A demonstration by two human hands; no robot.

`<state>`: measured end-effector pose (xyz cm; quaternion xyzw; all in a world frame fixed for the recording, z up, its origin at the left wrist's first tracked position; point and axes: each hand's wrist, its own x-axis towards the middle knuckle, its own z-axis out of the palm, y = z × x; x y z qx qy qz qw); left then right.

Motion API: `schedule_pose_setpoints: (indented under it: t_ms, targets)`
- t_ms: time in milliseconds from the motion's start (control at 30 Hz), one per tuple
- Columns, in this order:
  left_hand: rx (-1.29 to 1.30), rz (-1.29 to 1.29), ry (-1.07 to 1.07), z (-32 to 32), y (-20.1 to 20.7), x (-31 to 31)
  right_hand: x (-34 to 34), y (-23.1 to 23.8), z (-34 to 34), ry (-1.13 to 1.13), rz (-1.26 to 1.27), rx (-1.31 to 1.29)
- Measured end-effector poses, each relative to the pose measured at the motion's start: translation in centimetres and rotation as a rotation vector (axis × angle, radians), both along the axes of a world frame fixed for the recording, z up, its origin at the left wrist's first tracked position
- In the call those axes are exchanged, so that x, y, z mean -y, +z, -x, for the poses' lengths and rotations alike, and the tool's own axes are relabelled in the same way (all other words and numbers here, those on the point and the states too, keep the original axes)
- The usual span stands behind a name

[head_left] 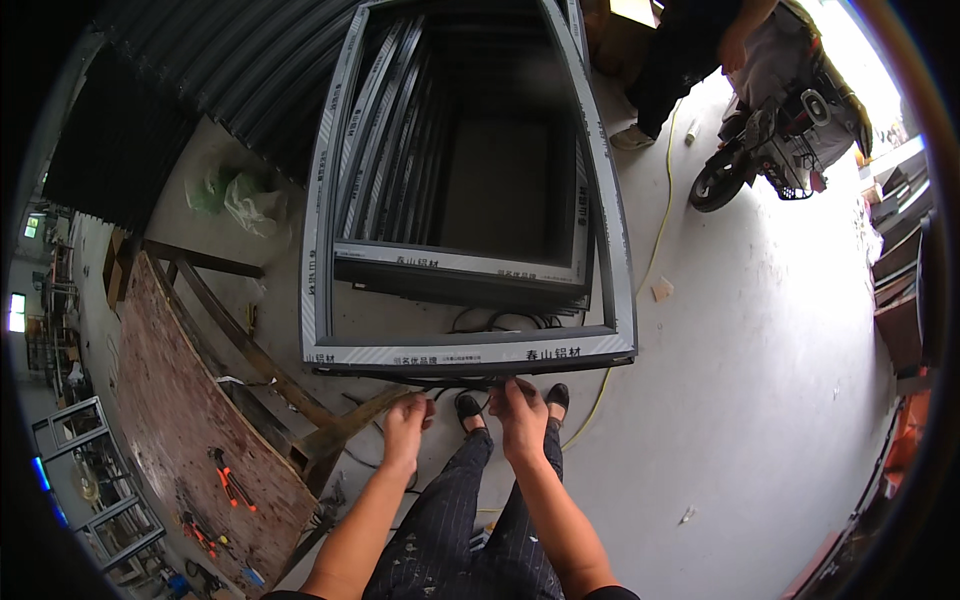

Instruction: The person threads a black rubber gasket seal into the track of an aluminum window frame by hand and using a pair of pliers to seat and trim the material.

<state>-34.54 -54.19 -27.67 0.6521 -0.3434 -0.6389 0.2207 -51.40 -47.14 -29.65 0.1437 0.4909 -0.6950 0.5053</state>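
In front of me a large grey metal window frame (470, 353) with printed protective film stands tilted, its near edge just beyond my hands. A thin black rubber strip (440, 382) droops beneath that edge. My right hand (520, 418) is closed in a pinch at the edge, where the strip reaches its fingertips. Lower and to the left, my left hand (405, 425) is held with curled fingers, apart from the frame; what it may hold is too small to make out. Behind the large frame leans a stack of similar frames (400, 150).
At left a worn wooden board table (190, 400) bears orange-handled pliers (232, 480). A motorbike (770, 130) stands at upper right near another person (680, 70). A yellow cable (668, 200) crosses the floor. A plastic bag (253, 207) lies behind the table.
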Motion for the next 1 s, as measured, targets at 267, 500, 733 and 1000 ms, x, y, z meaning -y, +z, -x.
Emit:
schedule_pose_setpoints:
  t_ms: [267,500,733,1000]
  targets:
    - [-0.395,-0.094,0.417,1.6,-2.5,1.8,-0.4,-0.3,1.9,0.078,-0.034,0.017]
    - [-0.604,0.013,0.588,-1.9,-4.4,3.1,-0.4,3.4,2.8,0.199,0.004,-0.145]
    - [-0.57,0.033,0.648,-3.4,-5.5,3.9,1.0,5.1,5.1,0.448,-0.009,-0.717]
    - [-0.57,0.022,0.759,-4.3,-5.6,4.9,-0.4,3.9,6.4,0.462,-0.042,-0.604]
